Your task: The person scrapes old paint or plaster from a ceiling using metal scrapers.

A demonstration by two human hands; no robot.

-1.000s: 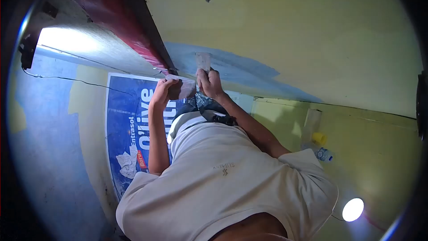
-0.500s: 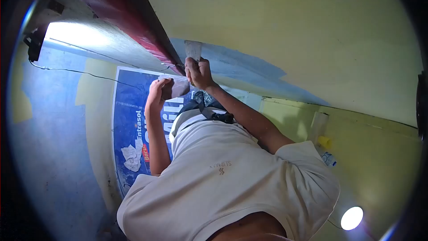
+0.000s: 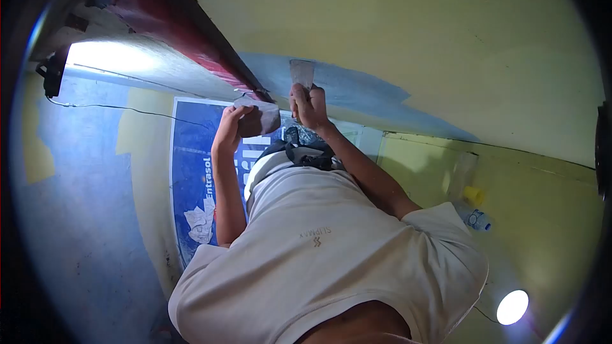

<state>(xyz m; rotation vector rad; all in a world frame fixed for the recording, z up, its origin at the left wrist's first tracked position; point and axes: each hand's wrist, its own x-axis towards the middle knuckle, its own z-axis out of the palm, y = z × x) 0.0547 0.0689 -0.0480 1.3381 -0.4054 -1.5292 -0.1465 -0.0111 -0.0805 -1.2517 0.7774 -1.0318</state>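
Observation:
My right hand point(image 3: 309, 107) is wrapped round the handle of a scraper point(image 3: 301, 72), whose wide grey blade lies against the bluish patch point(image 3: 357, 85) on the yellow-green wall. To the left, my left hand point(image 3: 231, 129) pinches the edge of a flat grey-brown plate point(image 3: 259, 120). The plate is held apart from the scraper, just below the end of the red covered beam point(image 3: 166, 19).
A blue poster point(image 3: 191, 134) with white lettering is behind my left arm. Bright light enters at the upper left near a thin cable point(image 3: 127, 108). A plastic bottle point(image 3: 477, 220), a yellow object point(image 3: 473, 195) and a round lamp point(image 3: 512, 308) are at the right.
My right hand and the scraper have moved right along the bluish patch, away from the plate. The camera view has shifted slightly. My left hand still holds the plate.

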